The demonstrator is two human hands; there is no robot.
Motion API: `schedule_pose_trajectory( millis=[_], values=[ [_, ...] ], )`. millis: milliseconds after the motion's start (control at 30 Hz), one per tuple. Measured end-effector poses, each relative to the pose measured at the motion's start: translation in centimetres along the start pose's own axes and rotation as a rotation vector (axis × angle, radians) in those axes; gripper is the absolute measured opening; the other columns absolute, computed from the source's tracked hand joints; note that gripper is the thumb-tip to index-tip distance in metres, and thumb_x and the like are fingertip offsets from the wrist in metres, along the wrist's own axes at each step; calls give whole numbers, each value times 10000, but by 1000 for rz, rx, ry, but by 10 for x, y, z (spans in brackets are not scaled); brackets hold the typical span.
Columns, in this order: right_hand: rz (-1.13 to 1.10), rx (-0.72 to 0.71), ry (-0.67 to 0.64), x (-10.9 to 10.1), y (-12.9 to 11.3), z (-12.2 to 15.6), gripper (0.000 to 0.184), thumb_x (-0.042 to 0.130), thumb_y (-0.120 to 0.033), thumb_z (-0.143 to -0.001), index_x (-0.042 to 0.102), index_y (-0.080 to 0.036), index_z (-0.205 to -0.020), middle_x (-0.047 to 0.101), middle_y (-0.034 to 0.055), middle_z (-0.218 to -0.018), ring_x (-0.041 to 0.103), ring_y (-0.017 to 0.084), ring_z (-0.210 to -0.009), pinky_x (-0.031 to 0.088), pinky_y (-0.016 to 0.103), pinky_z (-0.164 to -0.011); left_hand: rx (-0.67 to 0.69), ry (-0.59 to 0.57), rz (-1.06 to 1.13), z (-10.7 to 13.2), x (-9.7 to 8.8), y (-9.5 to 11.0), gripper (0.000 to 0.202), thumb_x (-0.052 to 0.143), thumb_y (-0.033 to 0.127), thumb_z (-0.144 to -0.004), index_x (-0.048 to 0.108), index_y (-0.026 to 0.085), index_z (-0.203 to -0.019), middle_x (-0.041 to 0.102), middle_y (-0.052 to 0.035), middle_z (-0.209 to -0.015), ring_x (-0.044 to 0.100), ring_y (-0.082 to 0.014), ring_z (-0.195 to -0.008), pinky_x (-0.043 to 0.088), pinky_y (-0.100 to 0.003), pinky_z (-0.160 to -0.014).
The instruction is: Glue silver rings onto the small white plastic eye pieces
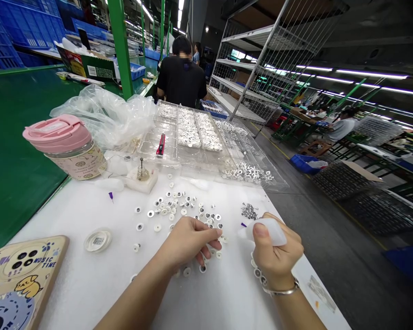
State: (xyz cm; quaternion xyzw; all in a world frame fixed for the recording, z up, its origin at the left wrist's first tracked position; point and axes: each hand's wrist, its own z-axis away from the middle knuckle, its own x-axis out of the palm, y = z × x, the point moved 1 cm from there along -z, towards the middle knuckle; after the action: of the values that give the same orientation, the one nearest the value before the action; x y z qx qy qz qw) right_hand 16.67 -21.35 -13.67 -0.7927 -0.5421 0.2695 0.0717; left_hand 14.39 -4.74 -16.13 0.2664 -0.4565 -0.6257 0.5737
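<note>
- Factory bench [24, 151] is looking busy. What's happening on that white foam sheet [89, 279]?
- Plastic googly eyes [168, 206] are lying scattered across it. Left hand [189, 240] is hovering right over them with its fingers pressed together, can't tell if it's pinching one. Right hand [277, 252] is clamping a crumpled white cloth [266, 231], fingers curled tight around it.

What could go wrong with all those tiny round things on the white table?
The small round discs lie loose, so the left hand might brush and scatter them. Some sit by the right hand, near the white table edge, and might drop off. The purple-tipped needle lying nearby might poke someone, if it's sharp.
</note>
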Motion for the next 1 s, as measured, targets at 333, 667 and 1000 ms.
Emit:
schedule_pose_trajectory(
  millis=[333,667,1000],
  values=[
    [-21,6,17,1,4,6,326,542,15,-646,276,-134,-531,229,-31,-514,248,60,-501,160,247,-496,-25,16,20,2,0,3,361,632,418,-669,647,60,-710,628,-88,-674,469,-84,-425,434,-201,-396],
    [-3,74,49,2,6,6,340,526,-18,-692,253,-135,-527,219,-34,-513,235,56,-478,151,244,-474,-19,-5,14,0,0,1,368,622,440,-674,646,78,-737,641,-90,-783,535,-107,-493,471,-215,-456],
    [18,115,141,2,5,4,351,527,-32,-712,256,-133,-512,213,-32,-506,224,50,-466,155,242,-447,-19,-16,31,-1,-1,0,387,618,457,-678,645,74,-727,639,-99,-776,540,-108,-494,472,-210,-458]
  ],
)
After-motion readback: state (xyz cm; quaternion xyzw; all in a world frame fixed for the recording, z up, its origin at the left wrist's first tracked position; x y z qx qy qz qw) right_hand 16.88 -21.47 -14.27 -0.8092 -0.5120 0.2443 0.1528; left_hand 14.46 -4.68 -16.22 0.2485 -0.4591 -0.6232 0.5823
